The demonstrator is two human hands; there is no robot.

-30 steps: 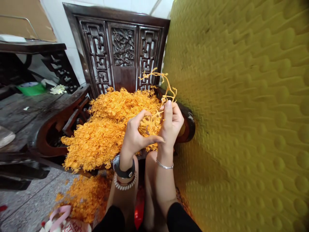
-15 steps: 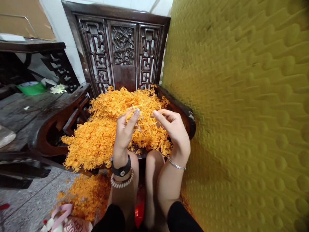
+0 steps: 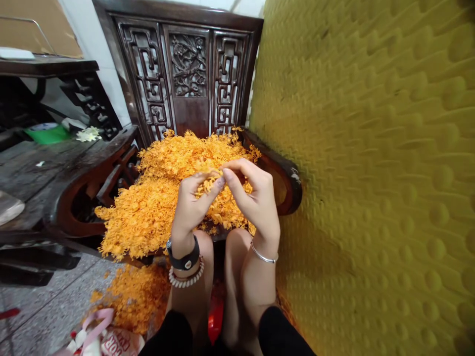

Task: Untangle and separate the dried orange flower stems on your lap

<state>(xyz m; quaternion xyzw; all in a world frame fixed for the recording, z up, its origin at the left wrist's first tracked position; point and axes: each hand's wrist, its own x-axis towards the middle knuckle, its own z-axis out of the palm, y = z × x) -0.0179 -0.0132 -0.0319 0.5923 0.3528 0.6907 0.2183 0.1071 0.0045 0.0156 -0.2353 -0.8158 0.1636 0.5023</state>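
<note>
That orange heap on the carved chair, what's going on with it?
A person is handling a small tangle of orange strands in front of the orange heap on the carved wooden chair. The left hand holds the tangle, and the right hand meets it at the fingertips; whether it grips a strand too is hard to tell. More orange pieces lie on the floor below.

- Carved dark chair back (image 3: 191,116), in front of white wall (image 3: 109,85)
- Bumpy yellow sheet (image 3: 371,148), upright, right side
- Dark wooden bench (image 3: 22,163), left; green container (image 3: 48,134) on it, pale flower (image 3: 89,134) near
- Brown board (image 3: 40,24), upper left
- Speckled grey floor (image 3: 48,306); bag (image 3: 122,342) with pink handle (image 3: 97,322), lower left; red item (image 3: 9,313), left edge
</note>
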